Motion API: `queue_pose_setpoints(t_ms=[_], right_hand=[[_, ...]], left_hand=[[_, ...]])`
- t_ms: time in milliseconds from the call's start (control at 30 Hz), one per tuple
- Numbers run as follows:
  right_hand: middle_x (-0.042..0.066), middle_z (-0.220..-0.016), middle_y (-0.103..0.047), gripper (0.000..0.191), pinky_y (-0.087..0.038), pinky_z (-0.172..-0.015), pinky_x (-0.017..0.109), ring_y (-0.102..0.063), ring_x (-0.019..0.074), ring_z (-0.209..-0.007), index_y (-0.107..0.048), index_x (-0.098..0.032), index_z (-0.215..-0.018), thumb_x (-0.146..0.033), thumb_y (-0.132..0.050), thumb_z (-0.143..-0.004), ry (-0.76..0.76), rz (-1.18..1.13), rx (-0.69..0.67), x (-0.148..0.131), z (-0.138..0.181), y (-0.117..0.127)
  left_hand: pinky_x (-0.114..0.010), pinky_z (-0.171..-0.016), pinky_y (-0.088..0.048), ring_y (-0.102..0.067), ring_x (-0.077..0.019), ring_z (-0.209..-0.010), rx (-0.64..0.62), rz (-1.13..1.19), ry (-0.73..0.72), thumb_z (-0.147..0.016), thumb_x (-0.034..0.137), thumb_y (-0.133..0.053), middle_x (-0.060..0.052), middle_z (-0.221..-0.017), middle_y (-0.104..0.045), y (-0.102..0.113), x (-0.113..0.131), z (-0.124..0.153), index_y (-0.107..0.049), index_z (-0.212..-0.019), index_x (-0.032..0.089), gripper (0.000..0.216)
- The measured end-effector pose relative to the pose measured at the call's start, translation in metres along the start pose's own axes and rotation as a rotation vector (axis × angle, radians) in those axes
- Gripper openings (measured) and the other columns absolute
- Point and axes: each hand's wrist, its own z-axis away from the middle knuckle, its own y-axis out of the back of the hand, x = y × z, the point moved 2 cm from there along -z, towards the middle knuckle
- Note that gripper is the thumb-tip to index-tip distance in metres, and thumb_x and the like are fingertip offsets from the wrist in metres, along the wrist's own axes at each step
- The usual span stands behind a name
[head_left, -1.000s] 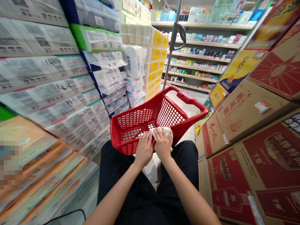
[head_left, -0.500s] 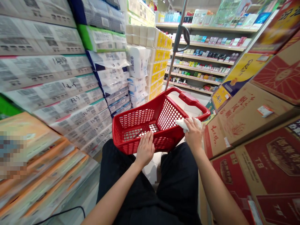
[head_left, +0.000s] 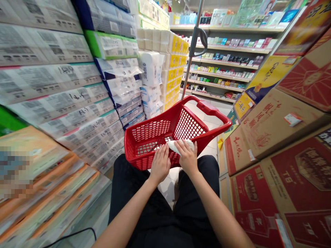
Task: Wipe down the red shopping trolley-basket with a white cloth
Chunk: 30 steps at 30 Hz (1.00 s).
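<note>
A red plastic shopping basket [head_left: 148, 130] with lattice sides and a pull handle stands before my knees, tilted in view. My left hand [head_left: 160, 162] grips its near rim, fingers together over the edge and the thumb side hidden. Just to the right, my right hand [head_left: 187, 155] presses a folded white cloth [head_left: 173, 146] onto the same rim, its fingers spread across the cloth. Only a hand's width or less separates the two hands. Beyond the mesh, the basket's inside shows a perforated floor.
Tall stacks of wrapped tissue packs [head_left: 77, 93] line the left side. Cardboard cartons [head_left: 258, 127] rise close on the right. Behind the basket stand a metal pole [head_left: 191, 58] with a grey grip and shelves [head_left: 227, 63] of small boxes. A black cable [head_left: 74, 233] lies at lower left.
My right hand has slid left along the near rim with the white cloth, from beside the handle end to near my left hand. The left hand and basket stay put.
</note>
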Motion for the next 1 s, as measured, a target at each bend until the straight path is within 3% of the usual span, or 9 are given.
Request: queue_pose_setpoints(t_ms=[167, 333, 433, 533, 667, 733, 833, 900, 1000], right_hand=[[0.001, -0.141, -0.055, 0.065, 0.009, -0.118, 0.055, -0.041, 0.0200, -0.138, -0.047, -0.030, -0.140, -0.004, -0.041, -0.080, -0.070, 0.156, 0.034, 0.069, -0.005, 0.044], [0.002, -0.141, -0.056, 0.063, 0.003, -0.116, 0.062, -0.042, 0.0237, -0.137, -0.055, -0.031, -0.134, -0.006, -0.040, -0.078, -0.177, 0.047, 0.012, 0.091, -0.015, 0.063], [0.005, -0.131, -0.064, 0.054, -0.020, -0.115, 0.060, -0.052, 0.0259, -0.127, -0.064, -0.026, -0.124, -0.012, -0.040, -0.078, -0.318, -0.262, -0.039, 0.103, -0.025, 0.076], [0.010, -0.122, -0.069, 0.053, -0.045, -0.101, 0.046, -0.062, 0.0260, -0.113, -0.065, -0.018, -0.123, -0.018, -0.045, -0.074, -0.414, -0.510, -0.053, 0.121, -0.038, 0.102], [0.011, -0.133, -0.061, 0.065, -0.038, -0.108, 0.051, -0.054, 0.0271, -0.125, -0.050, -0.018, -0.137, -0.014, -0.046, -0.072, -0.408, -0.242, 0.226, 0.129, -0.053, 0.135], [0.016, -0.146, -0.046, 0.071, -0.025, -0.114, 0.057, -0.039, 0.0281, -0.138, -0.039, -0.015, -0.143, -0.010, -0.043, -0.072, -0.331, 0.012, 0.288, 0.120, -0.055, 0.133], [0.019, -0.157, -0.026, 0.068, -0.010, -0.114, 0.066, -0.018, 0.0311, -0.147, -0.042, -0.011, -0.140, -0.005, -0.042, -0.072, -0.166, 0.255, 0.076, 0.106, -0.049, 0.106], [0.014, -0.157, -0.029, 0.066, -0.007, -0.112, 0.070, -0.015, 0.0323, -0.148, -0.046, -0.017, -0.137, -0.005, -0.044, -0.073, -0.110, 0.324, -0.047, 0.103, -0.040, 0.086], [0.007, -0.149, -0.042, 0.064, -0.008, -0.115, 0.065, -0.019, 0.0299, -0.146, -0.048, -0.025, -0.137, -0.006, -0.045, -0.075, -0.135, 0.346, -0.039, 0.102, -0.029, 0.065]], left_hand=[[-0.044, -0.119, -0.024, -0.028, -0.0249, -0.145, -0.003, -0.005, -0.008, -0.094, 0.019, -0.035, -0.012, -0.156, -0.034, 0.000, 0.000, -0.001, -0.021, -0.152, 0.010, 0.060], [-0.045, -0.119, -0.024, -0.029, -0.0250, -0.145, 0.006, 0.006, -0.003, -0.094, 0.019, -0.034, -0.012, -0.155, -0.034, -0.001, 0.000, 0.000, -0.019, -0.153, 0.011, 0.061], [-0.044, -0.119, -0.024, -0.028, -0.0248, -0.145, 0.002, 0.002, -0.002, -0.094, 0.019, -0.034, -0.012, -0.155, -0.034, -0.002, 0.000, 0.000, -0.021, -0.152, 0.011, 0.061], [-0.044, -0.119, -0.023, -0.027, -0.0248, -0.145, -0.003, -0.005, -0.001, -0.094, 0.019, -0.035, -0.012, -0.156, -0.034, -0.002, 0.000, 0.000, -0.023, -0.152, 0.009, 0.060], [-0.043, -0.119, -0.023, -0.029, -0.0248, -0.145, -0.002, -0.011, 0.003, -0.094, 0.019, -0.035, -0.012, -0.156, -0.034, -0.003, 0.000, 0.000, -0.023, -0.151, 0.009, 0.060], [-0.043, -0.119, -0.023, -0.028, -0.0247, -0.145, -0.001, -0.013, 0.005, -0.094, 0.018, -0.036, -0.012, -0.155, -0.034, -0.004, 0.000, 0.001, -0.023, -0.151, 0.009, 0.060], [-0.043, -0.119, -0.023, -0.027, -0.0247, -0.146, -0.001, -0.018, 0.009, -0.094, 0.018, -0.035, -0.012, -0.156, -0.034, -0.004, 0.000, 0.001, -0.023, -0.151, 0.009, 0.060], [-0.043, -0.119, -0.023, -0.027, -0.0247, -0.146, -0.003, -0.020, 0.008, -0.094, 0.018, -0.035, -0.012, -0.156, -0.034, -0.004, 0.000, 0.000, -0.023, -0.151, 0.009, 0.060], [-0.043, -0.119, -0.023, -0.027, -0.0245, -0.145, 0.001, -0.014, 0.004, -0.094, 0.019, -0.036, -0.012, -0.156, -0.034, -0.003, 0.000, 0.000, -0.022, -0.152, 0.009, 0.060]])
